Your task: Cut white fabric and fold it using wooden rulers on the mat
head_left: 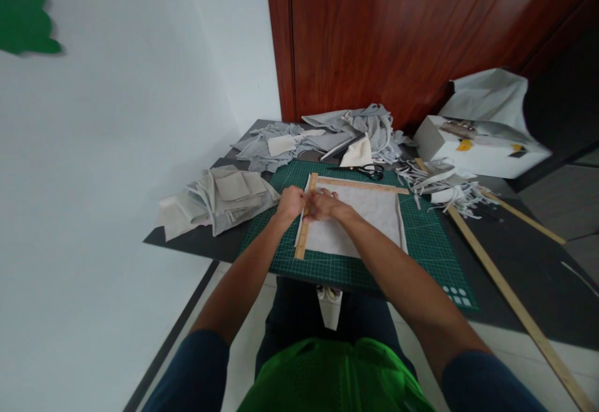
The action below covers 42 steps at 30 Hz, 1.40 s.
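A pale piece of cloth (374, 221) lies flat on the green cutting mat (428, 243). Along its left edge runs a wooden ruler (304, 237), and a second wooden ruler (369, 185) lies across its top edge. My right hand (326, 205) rests on the upright ruler and the cloth, fingers spread. Just left of that ruler, my left hand (291, 201) is closed at the cloth's edge; whatever its fingers hold is hidden. Black scissors (372, 171) lie beyond the top ruler.
Folded grey cloth pieces (234, 196) are stacked at the left. Grey scraps (369, 126) heap along the back by the wooden door (374, 31). At the right are thin cloth strips (452, 184), a white box (472, 150) and a long wooden stick (505, 287).
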Motion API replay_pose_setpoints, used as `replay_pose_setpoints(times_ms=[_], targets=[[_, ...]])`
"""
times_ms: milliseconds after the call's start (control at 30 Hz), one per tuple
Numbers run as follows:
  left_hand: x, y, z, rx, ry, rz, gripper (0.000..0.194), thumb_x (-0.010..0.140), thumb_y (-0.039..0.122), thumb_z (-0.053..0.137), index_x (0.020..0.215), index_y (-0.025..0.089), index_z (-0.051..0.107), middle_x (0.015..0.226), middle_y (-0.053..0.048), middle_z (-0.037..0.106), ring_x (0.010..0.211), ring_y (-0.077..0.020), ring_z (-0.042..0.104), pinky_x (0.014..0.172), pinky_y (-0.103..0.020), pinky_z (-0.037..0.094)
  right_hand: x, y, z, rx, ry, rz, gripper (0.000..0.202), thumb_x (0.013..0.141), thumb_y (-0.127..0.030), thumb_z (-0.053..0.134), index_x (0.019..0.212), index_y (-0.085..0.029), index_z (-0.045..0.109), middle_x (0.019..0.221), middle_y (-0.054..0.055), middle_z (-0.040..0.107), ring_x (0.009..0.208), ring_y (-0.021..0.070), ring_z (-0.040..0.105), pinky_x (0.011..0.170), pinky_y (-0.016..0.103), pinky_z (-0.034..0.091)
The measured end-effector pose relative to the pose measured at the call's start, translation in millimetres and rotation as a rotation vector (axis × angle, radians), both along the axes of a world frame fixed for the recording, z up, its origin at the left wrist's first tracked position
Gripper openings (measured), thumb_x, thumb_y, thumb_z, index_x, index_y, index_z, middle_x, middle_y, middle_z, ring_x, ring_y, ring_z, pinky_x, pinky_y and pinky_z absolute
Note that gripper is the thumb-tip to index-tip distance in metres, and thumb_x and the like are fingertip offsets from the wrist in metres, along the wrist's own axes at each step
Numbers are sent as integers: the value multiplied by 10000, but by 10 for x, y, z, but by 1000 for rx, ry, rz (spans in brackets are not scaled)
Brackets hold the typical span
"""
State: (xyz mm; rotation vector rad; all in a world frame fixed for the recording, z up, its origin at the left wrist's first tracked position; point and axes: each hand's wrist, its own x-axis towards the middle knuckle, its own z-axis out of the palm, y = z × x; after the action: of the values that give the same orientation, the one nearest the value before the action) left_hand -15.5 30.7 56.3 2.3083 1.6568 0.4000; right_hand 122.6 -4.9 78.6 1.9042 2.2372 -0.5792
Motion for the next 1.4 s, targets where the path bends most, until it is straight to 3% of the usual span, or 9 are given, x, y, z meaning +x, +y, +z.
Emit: replay_pose_setpoints(times_ms=[333,500,733,1067,1400], targets=[[-125,-215,108,-60,52,-32,256,901,113,655,1020,163,876,1065,-132,844,1078,-238,788,968,-266,561,-33,-29,29,-3,4,-11,851,819,-604,851,1536,-250,558,1679,150,462,1641,414,209,1282,639,227],[-88,-217,61,-9,4,-8,303,944,111,601,1056,177,874,1089,-126,842,1064,-223,787,1000,-276,556,-32,-36,37,-3,10,-11,919,791,-661,848,1554,-258,532,1678,152,460,1643,408,208,1270,633,243],[-129,-298,-20,-15,-5,-9,289,935,117,608,1046,154,872,1049,-136,843,1020,-214,791,969,-264,560,-22,-25,15,9,13,-19,868,813,-610,836,1553,-262,543,1630,142,525,1634,402,240,1265,616,274],[-197,-381,71,-39,41,-25,272,912,119,629,1003,178,878,1041,-121,847,1010,-222,786,946,-276,561,-23,-48,35,20,15,-10,796,835,-571,834,1516,-245,585,1617,144,537,1606,415,289,1256,608,307],[-220,-439,30,-31,8,-30,266,908,139,641,1023,149,880,1005,-135,843,949,-223,785,907,-271,563,-23,-53,23,17,2,-5,856,840,-658,797,1546,-248,539,1587,158,555,1586,419,313,1236,621,327]])
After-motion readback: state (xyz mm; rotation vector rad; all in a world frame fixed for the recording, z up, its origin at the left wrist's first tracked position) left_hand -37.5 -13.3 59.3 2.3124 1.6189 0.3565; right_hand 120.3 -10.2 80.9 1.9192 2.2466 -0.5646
